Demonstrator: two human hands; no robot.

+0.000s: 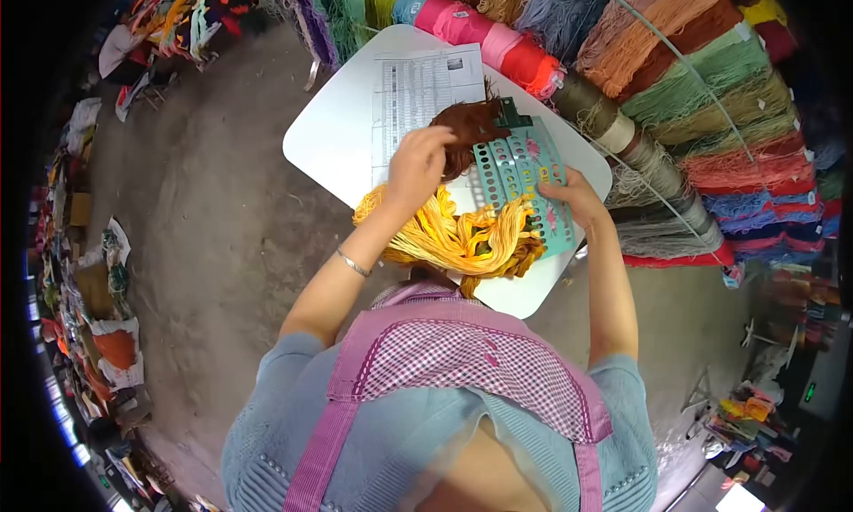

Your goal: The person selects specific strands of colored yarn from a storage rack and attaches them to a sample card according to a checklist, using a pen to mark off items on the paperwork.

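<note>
My left hand (pixel 421 164) is over the white table (pixel 329 134), its fingers curled together at the left edge of a bundle of brown embroidery thread (pixel 466 126). Whatever the fingertips pinch is too small to make out. With my right hand (pixel 579 198) I grip the right edge of a teal thread card (pixel 511 170), thumb on top. The card has rows of round holes and pink flower prints. Skeins of yellow and golden thread (pixel 444 241) lie below my left hand and overlap the card's lower part. A dark green clip (pixel 514 112) sits at the card's top.
A printed chart (pixel 418 90) lies on the table under the brown thread. Racks of colored thread hanks (pixel 675 50) stand close along the table's far and right sides. Concrete floor (pixel 213 210) stretches to the left, with piles of goods (pixel 115 343) beyond.
</note>
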